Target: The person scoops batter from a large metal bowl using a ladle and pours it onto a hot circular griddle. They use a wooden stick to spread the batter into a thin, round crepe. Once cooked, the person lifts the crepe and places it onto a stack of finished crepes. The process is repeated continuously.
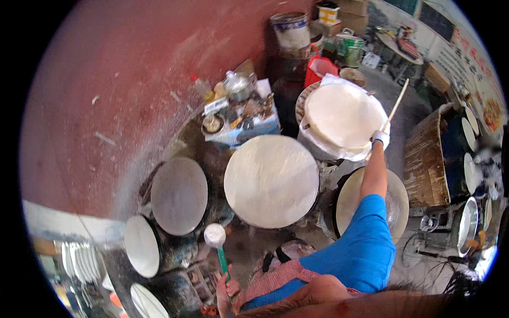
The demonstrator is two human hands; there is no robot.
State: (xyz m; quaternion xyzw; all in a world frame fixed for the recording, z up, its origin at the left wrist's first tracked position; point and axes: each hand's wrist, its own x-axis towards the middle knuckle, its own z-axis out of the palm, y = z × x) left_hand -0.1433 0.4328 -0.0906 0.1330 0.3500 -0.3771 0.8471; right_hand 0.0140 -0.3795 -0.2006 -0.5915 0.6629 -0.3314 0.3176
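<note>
My left hand (228, 289), low in the view, is closed around the green handle of a ladle (214, 235), whose round bowl is coated in white batter. My right hand (380, 139), in a white glove, reaches out far right and grips a long thin wooden stick (396, 105). That stick slants across the edge of a stack of thin round pale sheets (339, 114), resting on white cloth. Between my hands lies a round griddle (271, 181) covered with a pale layer. My right forearm passes over another round griddle (396, 212).
A grey round griddle (179, 196) and a pale one (141, 246) stand at the left. Behind the middle griddle, a small table (249, 132) carries a pot, bottle and bowls. A red bag (319, 69), buckets (291, 32) and a wooden-sided box (427, 159) stand farther off.
</note>
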